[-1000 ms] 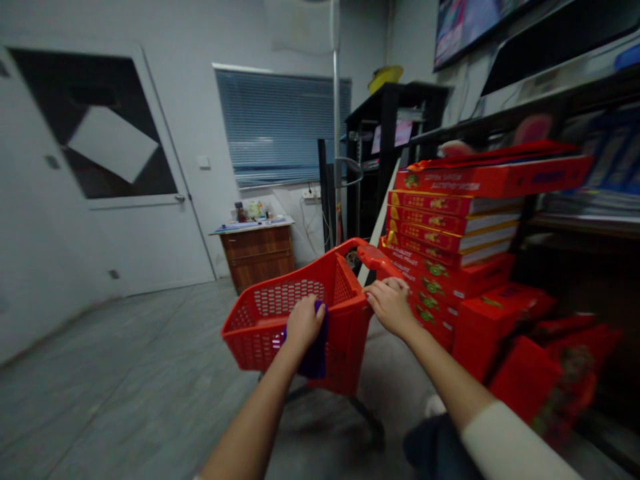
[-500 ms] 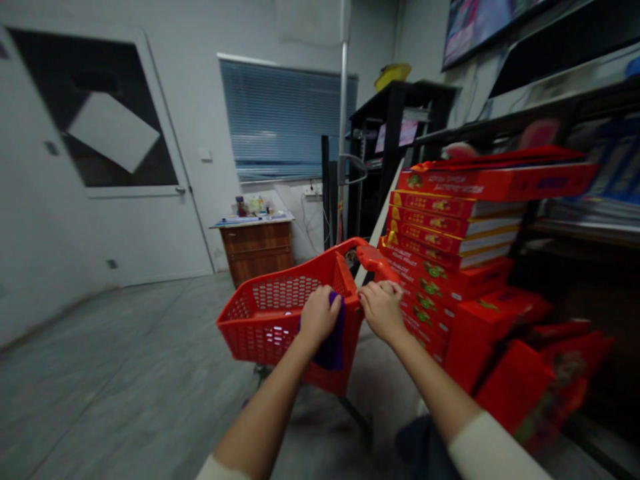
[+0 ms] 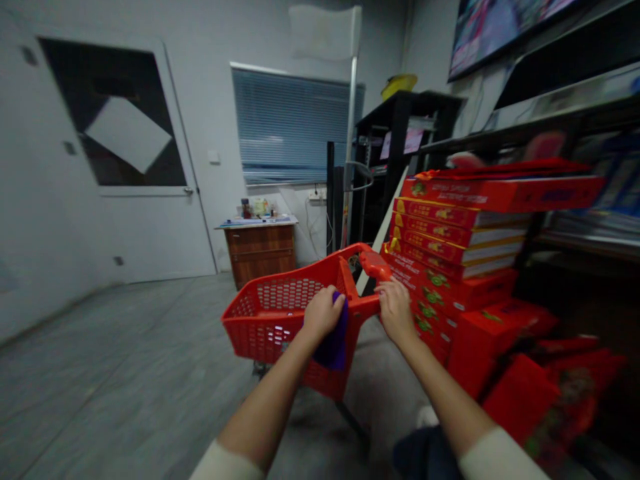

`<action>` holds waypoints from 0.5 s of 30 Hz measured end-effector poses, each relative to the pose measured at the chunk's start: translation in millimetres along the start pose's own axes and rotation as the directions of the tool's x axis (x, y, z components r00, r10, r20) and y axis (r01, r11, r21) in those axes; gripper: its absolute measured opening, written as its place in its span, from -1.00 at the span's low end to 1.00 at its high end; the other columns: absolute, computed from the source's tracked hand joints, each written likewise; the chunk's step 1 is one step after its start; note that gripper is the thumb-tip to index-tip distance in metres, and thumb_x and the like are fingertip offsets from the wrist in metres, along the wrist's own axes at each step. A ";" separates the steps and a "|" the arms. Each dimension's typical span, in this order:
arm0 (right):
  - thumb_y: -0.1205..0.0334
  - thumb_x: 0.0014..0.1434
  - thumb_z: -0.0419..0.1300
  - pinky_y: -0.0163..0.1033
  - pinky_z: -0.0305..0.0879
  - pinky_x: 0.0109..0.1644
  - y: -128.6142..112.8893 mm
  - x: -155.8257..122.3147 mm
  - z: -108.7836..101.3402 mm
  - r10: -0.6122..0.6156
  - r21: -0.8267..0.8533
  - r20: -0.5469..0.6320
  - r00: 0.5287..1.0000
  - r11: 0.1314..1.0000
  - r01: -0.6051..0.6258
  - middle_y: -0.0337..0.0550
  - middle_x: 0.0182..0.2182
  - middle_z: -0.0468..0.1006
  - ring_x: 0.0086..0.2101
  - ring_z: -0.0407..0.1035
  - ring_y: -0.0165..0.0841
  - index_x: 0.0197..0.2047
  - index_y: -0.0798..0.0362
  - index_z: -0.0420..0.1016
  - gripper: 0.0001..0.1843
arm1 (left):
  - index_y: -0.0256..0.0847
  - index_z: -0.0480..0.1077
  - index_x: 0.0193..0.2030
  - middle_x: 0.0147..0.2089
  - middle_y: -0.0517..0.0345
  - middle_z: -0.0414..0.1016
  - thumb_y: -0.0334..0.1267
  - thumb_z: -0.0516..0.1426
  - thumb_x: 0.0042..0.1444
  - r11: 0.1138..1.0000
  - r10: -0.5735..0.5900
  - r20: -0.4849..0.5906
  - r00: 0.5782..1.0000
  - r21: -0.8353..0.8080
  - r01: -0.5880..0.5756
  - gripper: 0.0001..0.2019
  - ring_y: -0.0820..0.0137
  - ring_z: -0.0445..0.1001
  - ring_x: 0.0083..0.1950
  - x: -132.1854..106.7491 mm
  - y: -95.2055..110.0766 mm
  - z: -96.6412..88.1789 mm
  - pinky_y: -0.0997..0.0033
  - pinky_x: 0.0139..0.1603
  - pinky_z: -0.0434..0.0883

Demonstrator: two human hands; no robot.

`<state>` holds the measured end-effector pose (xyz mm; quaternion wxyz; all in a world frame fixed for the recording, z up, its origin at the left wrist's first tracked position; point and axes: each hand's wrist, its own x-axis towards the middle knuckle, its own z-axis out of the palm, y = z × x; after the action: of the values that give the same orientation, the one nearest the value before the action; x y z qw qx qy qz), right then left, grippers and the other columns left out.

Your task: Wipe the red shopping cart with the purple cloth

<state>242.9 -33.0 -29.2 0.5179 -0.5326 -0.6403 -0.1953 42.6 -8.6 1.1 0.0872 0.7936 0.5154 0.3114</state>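
Note:
A red plastic shopping cart (image 3: 273,327) with perforated basket walls stands before me, its handle end towards the right. My left hand (image 3: 323,313) is closed on a purple cloth (image 3: 334,347) at the cart's near side rim; the cloth hangs down over the outer wall. My right hand (image 3: 397,307) is closed round the red cart handle (image 3: 376,267) at its near end. The fingertips wrap over the handle and partly hide it. The cart's wheels and lower frame are dark and mostly hidden below the basket.
Stacked red boxes (image 3: 450,233) and red bags (image 3: 525,387) stand close on the right, beside dark shelving. Beyond the cart are a wooden cabinet (image 3: 263,253) with small items on top and an upright metal pole (image 3: 351,120). A white door (image 3: 155,233) is at left.
My right hand has shifted right, from the rim corner onto the handle's near end. My left hand stays at the side rim with the purple cloth. The view has turned slightly left.

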 end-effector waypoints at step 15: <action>0.18 0.36 -0.14 0.08 0.05 0.23 -63.2 -28.4 1.2 0.087 -0.050 -0.073 0.993 0.995 -0.091 -0.02 -0.03 0.49 0.12 0.20 -0.11 -0.01 -0.03 0.47 -0.62 | -0.16 0.41 -0.17 -0.06 0.01 0.53 -0.10 0.06 0.26 0.999 0.040 0.024 0.999 -0.029 -0.040 -0.79 0.27 0.48 -0.03 -0.4 -1.2 -17.0 0.35 0.00 0.35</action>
<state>183.5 -68.2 -35.4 0.5342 -0.5670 -0.5916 -0.2077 31.6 -11.6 13.8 0.0986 0.8063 0.4938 0.3104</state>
